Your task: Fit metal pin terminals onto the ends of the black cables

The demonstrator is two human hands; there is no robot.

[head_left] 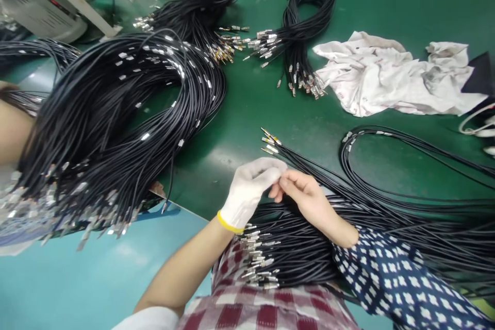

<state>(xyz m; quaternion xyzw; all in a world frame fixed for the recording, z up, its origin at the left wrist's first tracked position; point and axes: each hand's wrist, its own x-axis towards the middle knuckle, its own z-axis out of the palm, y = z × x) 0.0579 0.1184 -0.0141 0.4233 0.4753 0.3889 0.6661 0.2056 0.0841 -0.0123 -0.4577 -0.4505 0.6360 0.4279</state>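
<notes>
In a white knit glove with a yellow cuff, my left hand (251, 185) is closed in a pinch. My bare right hand (309, 198) meets it fingertip to fingertip, also pinched. Whatever lies between the fingers is too small or hidden to make out. Just beyond them, a few thin black cables (309, 163) with metal end terminals (270, 140) rest on the green table. Under and in front of my hands lies a thick bundle of black cables (305, 258), its metal ends (261, 263) pointing left.
A large looped cable bundle (201, 87) covers the table's left side, beside another person's forearm (13, 131). Two coiled bundles, one left (193, 10) and one right (309, 10), lie farther back. A crumpled white cloth (386, 75) and a looped cable (344, 152) are at right.
</notes>
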